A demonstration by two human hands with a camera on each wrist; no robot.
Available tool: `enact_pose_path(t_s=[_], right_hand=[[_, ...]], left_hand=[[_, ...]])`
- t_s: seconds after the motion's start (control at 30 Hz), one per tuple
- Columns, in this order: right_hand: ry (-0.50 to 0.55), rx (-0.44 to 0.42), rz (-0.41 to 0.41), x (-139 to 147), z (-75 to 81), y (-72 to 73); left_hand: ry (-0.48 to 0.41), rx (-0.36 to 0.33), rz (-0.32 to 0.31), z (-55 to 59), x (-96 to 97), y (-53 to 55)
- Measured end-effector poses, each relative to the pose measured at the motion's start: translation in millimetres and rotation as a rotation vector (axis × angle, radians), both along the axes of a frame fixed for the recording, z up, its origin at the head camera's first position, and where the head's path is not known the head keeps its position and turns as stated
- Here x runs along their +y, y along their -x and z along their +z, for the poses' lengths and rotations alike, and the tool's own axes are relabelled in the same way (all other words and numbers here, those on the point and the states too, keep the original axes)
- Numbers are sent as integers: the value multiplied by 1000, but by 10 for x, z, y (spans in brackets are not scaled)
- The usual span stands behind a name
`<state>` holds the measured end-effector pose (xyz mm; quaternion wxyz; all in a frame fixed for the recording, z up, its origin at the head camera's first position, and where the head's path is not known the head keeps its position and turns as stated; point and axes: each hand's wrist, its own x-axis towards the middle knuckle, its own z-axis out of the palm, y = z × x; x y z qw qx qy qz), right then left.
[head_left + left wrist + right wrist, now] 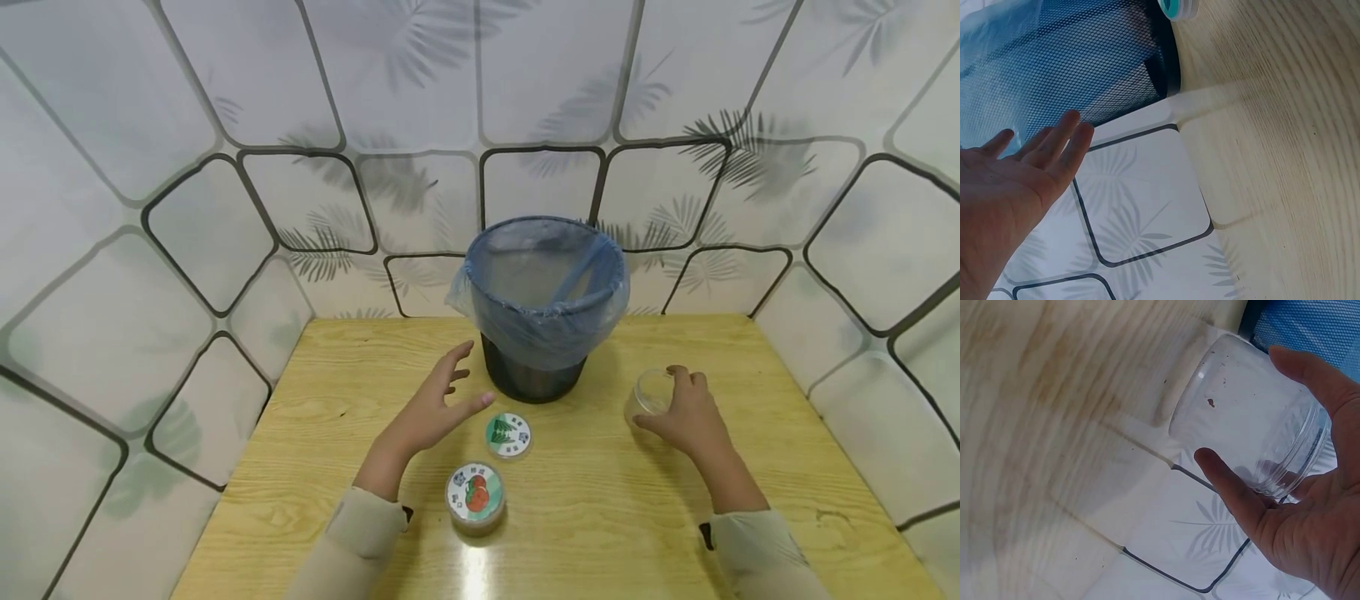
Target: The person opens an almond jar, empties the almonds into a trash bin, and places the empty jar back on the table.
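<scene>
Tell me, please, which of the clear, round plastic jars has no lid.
The clear, round plastic jar in the right hand: its threaded neck is bare, whereas the other jar wears a white-and-green tomato lid.

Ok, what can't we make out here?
Inside floor of black mesh bin with blue plastic liner: head view, hidden by front.
Round teal-and-white plastic lid: left wrist view, cut off by top edge.
Brown specks on clear plastic jar: right wrist view, too small to identify.

A wood-grain table (585, 508) bears a bin (532, 371), jar (476, 500) and lid (509, 435).
</scene>
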<state>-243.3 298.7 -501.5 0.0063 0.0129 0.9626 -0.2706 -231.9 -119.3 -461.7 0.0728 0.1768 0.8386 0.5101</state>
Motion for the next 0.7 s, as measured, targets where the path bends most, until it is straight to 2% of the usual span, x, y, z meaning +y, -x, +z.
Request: enact_pose_path(t_s=[0.13,0.23,0.47,0.7], right_hand=[[7,3,-1,9,-31,-6],[11,21,-2,22,-61,-17],[25,52,-5,59,-91,-41],[27,-2,0,59,-70,-38]], left_hand=[[23,12,4,8,-19,-100],[52,-5,4,-7,-17,-181],[120,-105,-26,-44,20,-362],[235,-72,-104,18,-8,-472]])
